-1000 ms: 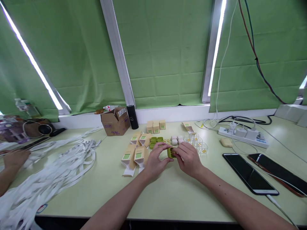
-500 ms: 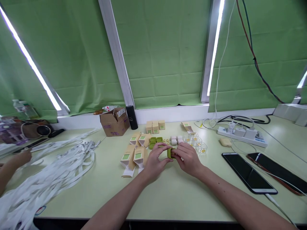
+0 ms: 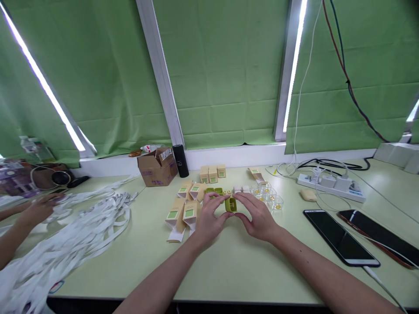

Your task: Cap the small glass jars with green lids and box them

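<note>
A small olive-green case (image 3: 231,206) is held up just above the table, its hollow side facing me and a paler piece visible inside. My left hand (image 3: 210,216) pinches its left side between thumb and fingers. My right hand (image 3: 257,216) has its fingertips and thumb against the right side. Behind my hands stand more green cases (image 3: 214,190), partly covered by the left fingers. White rounded pieces (image 3: 241,189) and several clear cups (image 3: 271,196) with yellow bits lie beyond the right hand. Opened beige cartons (image 3: 176,214) with green labels sit left of my left hand.
Three closed beige cartons (image 3: 212,173) stand farther back, near a brown cardboard box (image 3: 157,168) and a black cylinder (image 3: 180,160). White straps (image 3: 88,226) cover the left, where another person's hands (image 3: 37,211) work. Phones (image 3: 340,237) and a power strip (image 3: 330,186) occupy the right.
The right fingers have come out of the green case and now rest along its side. Its opening has turned toward me. The other person's hands have moved right over the straps.
</note>
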Demonstrator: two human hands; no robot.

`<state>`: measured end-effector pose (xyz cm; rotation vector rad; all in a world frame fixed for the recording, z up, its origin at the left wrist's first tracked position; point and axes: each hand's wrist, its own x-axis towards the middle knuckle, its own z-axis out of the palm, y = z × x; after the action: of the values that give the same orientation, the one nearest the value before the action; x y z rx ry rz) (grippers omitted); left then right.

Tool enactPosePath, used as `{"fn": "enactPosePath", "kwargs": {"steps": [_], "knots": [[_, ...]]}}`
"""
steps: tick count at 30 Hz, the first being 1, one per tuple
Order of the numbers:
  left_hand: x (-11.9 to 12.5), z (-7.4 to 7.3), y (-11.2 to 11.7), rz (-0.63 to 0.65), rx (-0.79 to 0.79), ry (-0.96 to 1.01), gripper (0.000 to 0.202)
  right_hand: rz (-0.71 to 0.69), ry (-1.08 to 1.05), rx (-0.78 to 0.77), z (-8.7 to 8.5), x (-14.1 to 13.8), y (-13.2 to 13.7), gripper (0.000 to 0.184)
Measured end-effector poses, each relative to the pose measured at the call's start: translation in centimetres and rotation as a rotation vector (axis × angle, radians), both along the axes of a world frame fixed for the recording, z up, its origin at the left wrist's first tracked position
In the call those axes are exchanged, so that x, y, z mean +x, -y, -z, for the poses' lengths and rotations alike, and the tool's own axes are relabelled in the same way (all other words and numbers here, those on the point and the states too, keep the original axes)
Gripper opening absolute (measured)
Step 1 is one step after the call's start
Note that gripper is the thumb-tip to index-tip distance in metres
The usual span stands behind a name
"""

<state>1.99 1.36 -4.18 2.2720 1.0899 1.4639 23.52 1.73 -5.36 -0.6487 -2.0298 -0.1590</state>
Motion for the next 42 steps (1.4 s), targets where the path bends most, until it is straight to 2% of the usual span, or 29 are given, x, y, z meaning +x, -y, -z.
{"fn": "enactPosePath", "kwargs": {"steps": [3,6,11,13,22,42], "knots": [[0.2,-0.2,0.3,0.019,0.010,-0.009,0.050,-0.046,-0.043,-0.073,0.7,-0.4,-0.2,0.057],[0.2,-0.3,0.4,0.030,-0.039,0.034,0.056,-0.081,-0.178,-0.162,0.9,-0.7,-0.3,0.051],[0.0,-0.3,0.2,-0.021,-0.107,0.068,0.021,-0.100,-0.332,-0.309,0.6,-0.9,-0.2,0.043],[0.0,-0.3,0.2,-0.038,-0.128,0.053,0.013,-0.098,-0.346,-0.332,0.6,-0.9,-0.1,0.042],[0.4,-0.2,0.2,-0.016,-0.214,0.047,0.016,-0.151,-0.320,-0.317,1.1,-1.0,-0.3,0.043],[0.1,-0.3,-0.2,-0.027,-0.278,0.151,0.023,-0.093,-0.374,-0.342,1.0,-1.1,-0.5,0.039]]}}
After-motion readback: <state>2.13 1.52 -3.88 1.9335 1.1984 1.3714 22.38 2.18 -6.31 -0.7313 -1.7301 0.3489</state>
